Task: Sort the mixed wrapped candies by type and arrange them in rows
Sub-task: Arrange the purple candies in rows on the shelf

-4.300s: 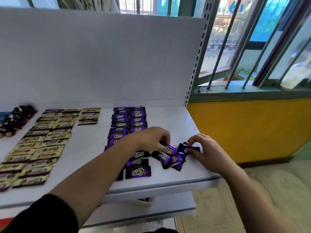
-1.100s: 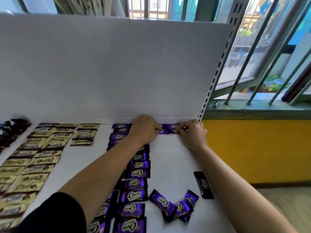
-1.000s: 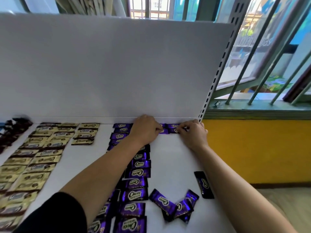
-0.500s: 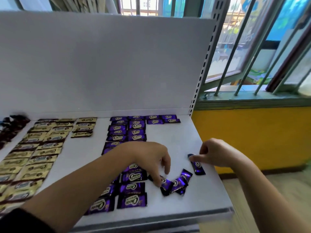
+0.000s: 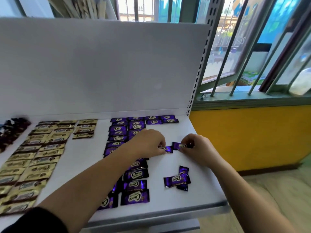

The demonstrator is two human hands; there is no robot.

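Two hands (image 5: 148,143) (image 5: 196,148) pinch two purple candies (image 5: 180,146); loose pile (image 5: 175,179) holds three; short gold column (image 5: 85,128) holds four.

On the shelf (image 5: 87,158), before its upright back panel (image 5: 101,64), candies lie in groups: a heap (image 5: 11,130) at far left, a wide block of rows (image 5: 42,157) beside it, and two columns (image 5: 134,174) right of centre, running from panel to front edge. A short row (image 5: 161,119) extends rightward from the columns' back end. Right of the columns, the left hand (image 5: 148,143) pinches one candy (image 5: 168,149), the right hand (image 5: 197,148) a second candy (image 5: 180,146) just beside it, possibly touching. A loose pile (image 5: 178,179) lies nearer the front edge. A barred window (image 5: 235,47) stands beyond the shelf's right end.
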